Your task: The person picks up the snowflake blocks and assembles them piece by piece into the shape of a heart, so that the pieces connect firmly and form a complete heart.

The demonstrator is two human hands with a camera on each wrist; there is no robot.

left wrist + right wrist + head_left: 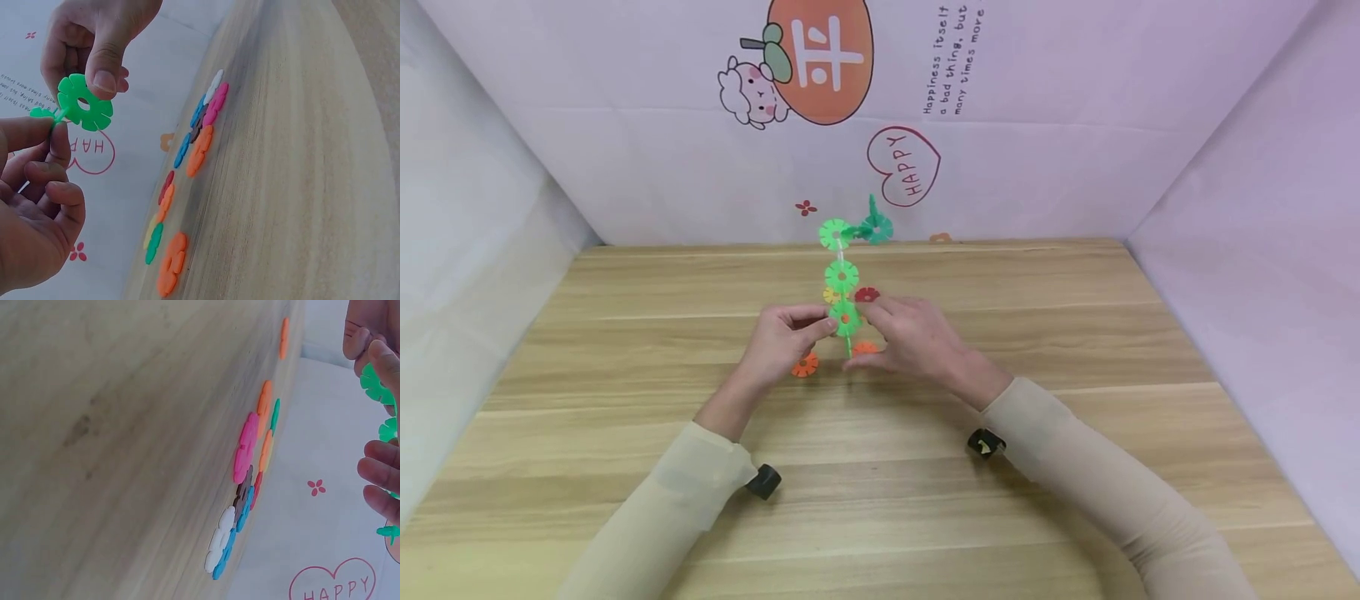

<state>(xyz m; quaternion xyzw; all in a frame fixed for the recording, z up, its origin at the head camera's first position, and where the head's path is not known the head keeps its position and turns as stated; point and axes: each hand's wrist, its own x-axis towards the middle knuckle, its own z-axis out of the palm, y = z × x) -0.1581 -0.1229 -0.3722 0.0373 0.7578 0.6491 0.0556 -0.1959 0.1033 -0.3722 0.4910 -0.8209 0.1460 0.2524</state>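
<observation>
A chain of notched flower-shaped plastic discs (836, 268) stands up between both hands, green below and teal at its top right. My left hand (782, 337) pinches the lower face-on green disc (846, 306) at its left edge. My right hand (917, 337) reaches in from the other side. Its thumb and fingers come around an edge-on green disc at the bottom of the chain. In the left wrist view, the right thumb (105, 72) lies against a green disc (94, 117). The left fingers (60, 142) pinch the joined piece.
Loose discs lie flat on the wooden table (872, 483): an orange disc (805, 364), a red disc (867, 294) and a yellow disc (831, 296). White (220, 540), pink (246, 447), brown and blue discs show in the right wrist view. A printed cloth (1037, 167) hangs behind.
</observation>
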